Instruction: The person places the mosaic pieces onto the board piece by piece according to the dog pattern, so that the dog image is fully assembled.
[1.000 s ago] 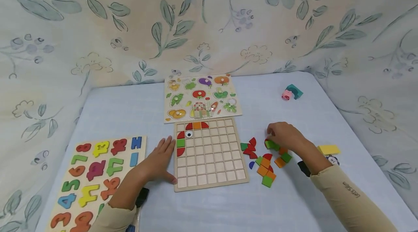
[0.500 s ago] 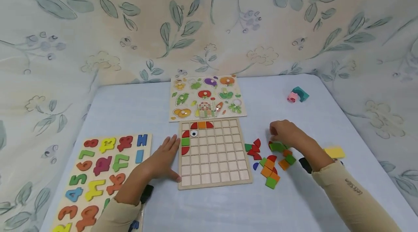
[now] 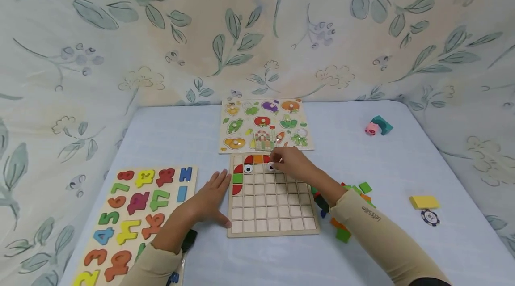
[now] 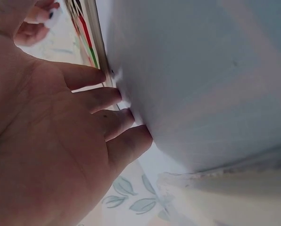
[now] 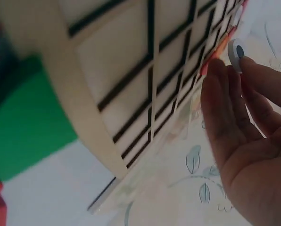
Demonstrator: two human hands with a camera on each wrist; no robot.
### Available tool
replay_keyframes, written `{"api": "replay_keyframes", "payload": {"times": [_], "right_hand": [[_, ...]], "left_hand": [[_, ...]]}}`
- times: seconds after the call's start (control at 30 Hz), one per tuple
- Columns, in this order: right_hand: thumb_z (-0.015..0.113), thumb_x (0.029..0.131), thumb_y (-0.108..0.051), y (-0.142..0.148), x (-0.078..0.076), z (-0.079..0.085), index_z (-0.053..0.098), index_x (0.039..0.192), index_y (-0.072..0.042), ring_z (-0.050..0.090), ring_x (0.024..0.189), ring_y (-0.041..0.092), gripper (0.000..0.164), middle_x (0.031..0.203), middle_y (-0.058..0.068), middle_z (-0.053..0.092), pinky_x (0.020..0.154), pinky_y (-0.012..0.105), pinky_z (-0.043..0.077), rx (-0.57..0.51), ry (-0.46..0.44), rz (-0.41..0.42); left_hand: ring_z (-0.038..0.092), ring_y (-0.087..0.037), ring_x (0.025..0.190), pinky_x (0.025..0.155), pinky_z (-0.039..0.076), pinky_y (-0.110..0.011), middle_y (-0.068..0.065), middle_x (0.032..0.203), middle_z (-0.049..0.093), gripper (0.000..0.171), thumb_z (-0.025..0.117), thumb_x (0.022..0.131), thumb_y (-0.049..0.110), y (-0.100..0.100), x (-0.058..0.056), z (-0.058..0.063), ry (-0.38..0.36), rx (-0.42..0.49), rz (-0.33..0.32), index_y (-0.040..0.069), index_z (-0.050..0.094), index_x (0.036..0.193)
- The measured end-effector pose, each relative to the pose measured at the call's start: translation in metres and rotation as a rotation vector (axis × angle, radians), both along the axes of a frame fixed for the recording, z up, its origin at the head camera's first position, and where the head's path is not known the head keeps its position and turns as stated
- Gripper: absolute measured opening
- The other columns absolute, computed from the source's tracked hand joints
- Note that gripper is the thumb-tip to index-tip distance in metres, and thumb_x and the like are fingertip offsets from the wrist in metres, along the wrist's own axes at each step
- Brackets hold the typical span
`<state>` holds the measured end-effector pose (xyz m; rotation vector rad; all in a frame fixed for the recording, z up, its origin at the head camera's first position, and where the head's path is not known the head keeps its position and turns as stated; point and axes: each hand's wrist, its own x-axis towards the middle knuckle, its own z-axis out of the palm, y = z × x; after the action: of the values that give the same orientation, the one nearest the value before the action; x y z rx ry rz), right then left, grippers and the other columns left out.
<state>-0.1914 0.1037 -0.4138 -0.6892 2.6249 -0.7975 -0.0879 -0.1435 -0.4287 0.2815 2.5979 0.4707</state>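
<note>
A wooden grid board (image 3: pixel 266 212) lies mid-table. Red quarter-round pieces and an orange square (image 3: pixel 258 159) line part of its top row. Down the left column sit more red pieces and a green square (image 3: pixel 238 178). One white eye disc (image 3: pixel 248 169) with a black dot lies near the upper left. My right hand (image 3: pixel 297 166) pinches a second eye disc (image 5: pixel 234 54) by its rim, above the upper middle of the board. In the head view, my left hand (image 3: pixel 209 199) rests flat along the board's left edge, fingers straight and thumb spread near the lower corner.
Loose coloured pieces (image 3: pixel 343 235) lie right of the board, partly under my right forearm. A vegetable puzzle (image 3: pixel 241 118) with a small pattern card (image 3: pixel 264 140) is behind. A number puzzle (image 3: pixel 132 228) lies left. Far right are a yellow block (image 3: pixel 424 202) and a pig toy (image 3: pixel 372 128).
My right hand has moved left from the loose pieces to over the board, now with an eye disc in its fingers. My left hand stays at the board's edge. The head view has shifted slightly.
</note>
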Motion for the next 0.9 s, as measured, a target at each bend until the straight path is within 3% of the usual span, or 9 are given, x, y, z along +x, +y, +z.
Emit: {"api": "replay_keyframes", "payload": {"times": [0.17,0.63,0.9], "right_hand": [[0.066,0.083,-0.02,-0.01,-0.002,-0.01,0.063,0.083,-0.018,0.053,0.068,0.009,0.004,0.075,-0.008,0.06,0.061,0.025,0.045,0.103,0.037,-0.035],[0.066,0.083,-0.02,-0.011,-0.004,-0.016,0.065,0.083,-0.016,0.055,0.07,0.008,0.004,0.077,-0.007,0.061,0.063,0.025,0.047,0.166,0.071,-0.022],[0.062,0.086,-0.019,0.007,-0.003,-0.004,0.067,0.096,-0.013,0.058,0.08,0.011,0.012,0.087,-0.003,0.064,0.069,0.028,0.05,0.172,0.086,-0.01]], "left_hand": [[-0.001,-0.027,0.139,0.109,0.017,-0.048,-0.005,0.153,0.005,0.122,0.085,0.051,0.04,0.003,0.0,0.001,0.008,-0.003,-0.007,0.012,0.014,0.146],[-0.002,-0.027,0.139,0.109,0.018,-0.048,-0.005,0.153,0.005,0.122,0.085,0.051,0.041,0.004,-0.001,0.003,0.0,-0.012,-0.013,0.012,0.013,0.146],[-0.002,-0.027,0.139,0.109,0.017,-0.047,-0.004,0.153,0.003,0.123,0.085,0.051,0.042,0.002,-0.002,0.001,-0.009,-0.01,-0.004,0.013,0.012,0.146]]}}
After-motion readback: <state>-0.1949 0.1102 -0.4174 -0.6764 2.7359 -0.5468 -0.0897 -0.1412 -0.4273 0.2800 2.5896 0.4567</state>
